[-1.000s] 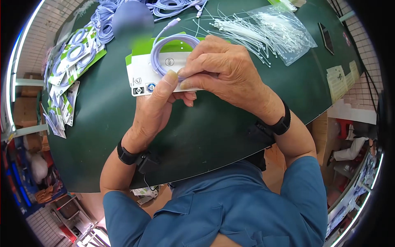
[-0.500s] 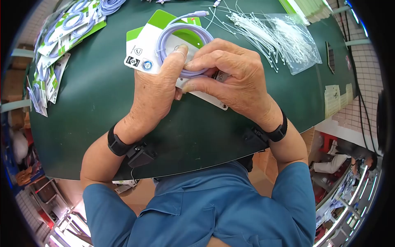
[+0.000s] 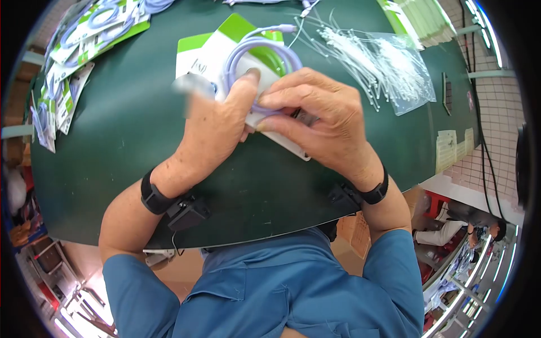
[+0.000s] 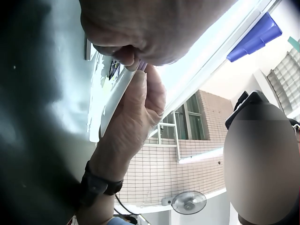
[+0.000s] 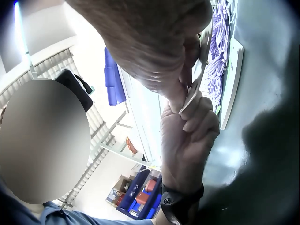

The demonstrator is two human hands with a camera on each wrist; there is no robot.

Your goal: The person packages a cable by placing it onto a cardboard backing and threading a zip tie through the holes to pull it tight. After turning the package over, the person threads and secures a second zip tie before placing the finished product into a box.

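Observation:
A coiled lavender cable [image 3: 231, 66] lies against a white and green card [image 3: 208, 59], its plug end pointing right at the top. The left hand [image 3: 217, 127] grips the card and coil, thumb on top and fingers beneath. From the other side, the right hand [image 3: 327, 112] pinches the coil's lower edge against the card with thumb and fingertips. In the left wrist view the card [image 4: 115, 101] is seen edge-on between both hands. The fingertips of the left hand [image 5: 187, 136] curl under the card in the right wrist view. What lies between the pinching fingertips is hidden.
Cards with lavender cables [image 3: 67, 62] are piled at the left. White cable ties [image 3: 355, 62] spill from a clear bag [image 3: 414, 84] at the upper right, near a stack of cards [image 3: 425, 22]. A dark phone-like object [image 3: 447, 93] lies by the table's right edge.
The card and coil have tilted clockwise with both hands, and the card's lower right corner now shows below the right hand. The head view has shifted. Both hands keep their hold.

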